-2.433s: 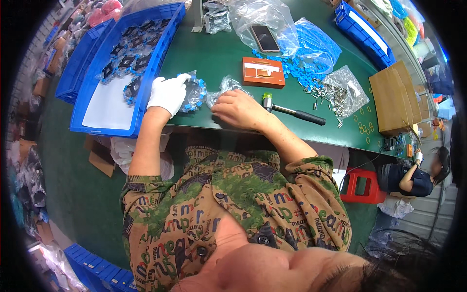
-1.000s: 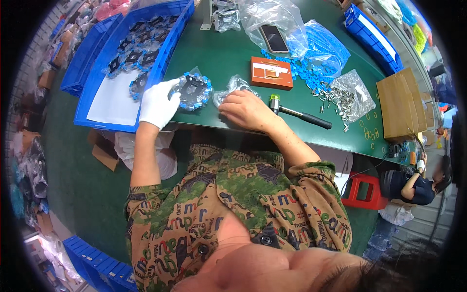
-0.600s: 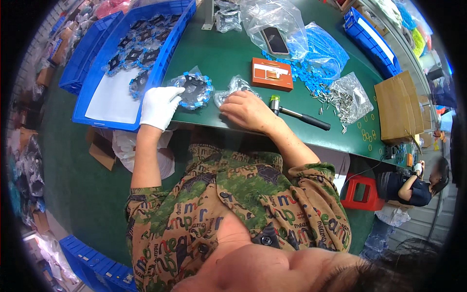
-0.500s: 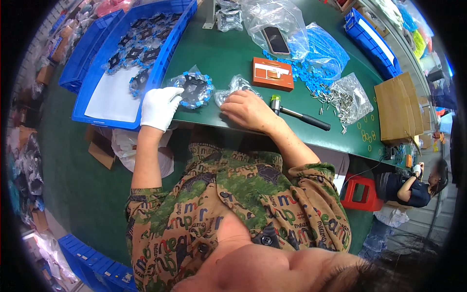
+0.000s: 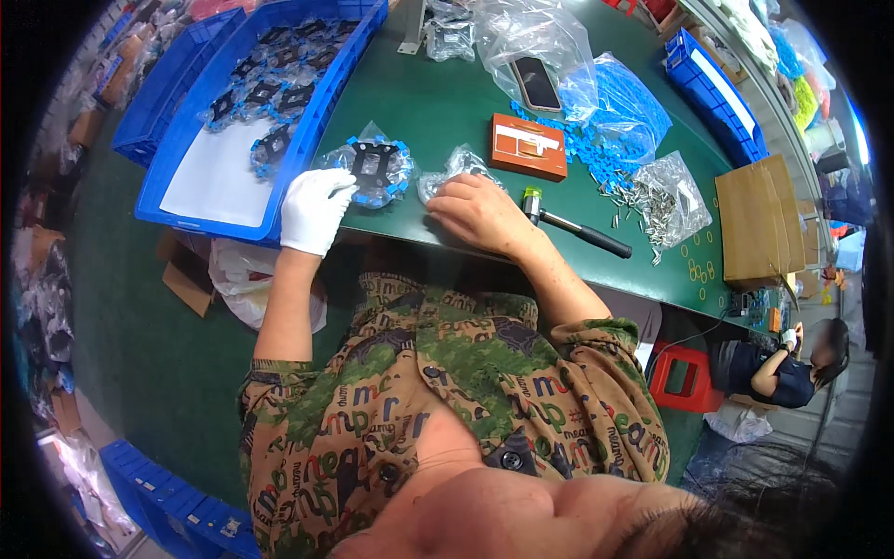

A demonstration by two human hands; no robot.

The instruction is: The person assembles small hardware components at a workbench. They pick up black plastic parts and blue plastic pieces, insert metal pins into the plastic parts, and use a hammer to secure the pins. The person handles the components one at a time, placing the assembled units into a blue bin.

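My left hand (image 5: 315, 210), in a white glove, is closed at the near-left edge of a clear-bagged black part (image 5: 374, 166) with blue pieces around its rim. The part lies flat on the green table. To its right, my bare right hand (image 5: 477, 210) rests at the table's front edge, fingers together and curled over a second clear plastic bag (image 5: 463, 160). That bag's contents are mostly hidden by the hand. A hammer (image 5: 582, 228) with a black handle and yellow-green face lies just right of my right hand.
At left, a blue crate (image 5: 279, 200) holds several bagged black parts. An orange-brown box (image 5: 528, 146), phone (image 5: 535, 82), small blue pieces (image 5: 582, 144), metal pins (image 5: 655, 214) and yellow rings (image 5: 698, 270) lie on the table. A cardboard box (image 5: 759, 224) stands right; a co-worker (image 5: 778, 373) sits beyond.
The whole view has shifted slightly. The bagged black part beside my left hand now shows its dark centre more clearly. Both hands keep nearly the same places.
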